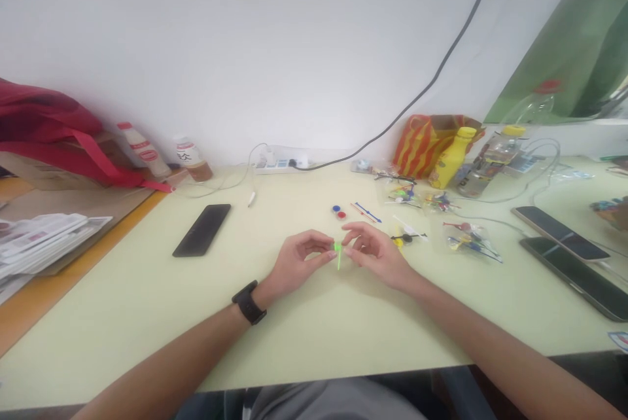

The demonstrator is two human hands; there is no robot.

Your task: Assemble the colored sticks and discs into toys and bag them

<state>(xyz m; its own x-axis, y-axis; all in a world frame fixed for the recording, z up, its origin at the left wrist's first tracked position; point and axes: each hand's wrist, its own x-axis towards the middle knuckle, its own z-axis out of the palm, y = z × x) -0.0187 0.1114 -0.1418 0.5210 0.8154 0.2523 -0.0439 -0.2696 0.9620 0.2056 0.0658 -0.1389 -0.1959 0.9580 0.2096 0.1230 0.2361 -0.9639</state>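
Between my two hands, just above the table, is a small bright green plastic piece (338,248) with a thin stem pointing down. My left hand (303,259), a black watch on its wrist, pinches it between thumb and fingertips. From the other side my right hand (377,254) has its thumb tip at the same piece, fingers curled and index finger raised; its exact grip is partly hidden. Just beyond the hands lie a blue round piece (336,209), a red round piece (341,215), a blue stick (367,212) and a red stick (362,212).
Black and yellow parts (403,239) lie beside my right hand, with bagged parts (471,241) farther right. A black phone (202,230) is at left, and two phones (574,276) at right. Bottles (452,158) and a power strip (282,163) stand along the wall.
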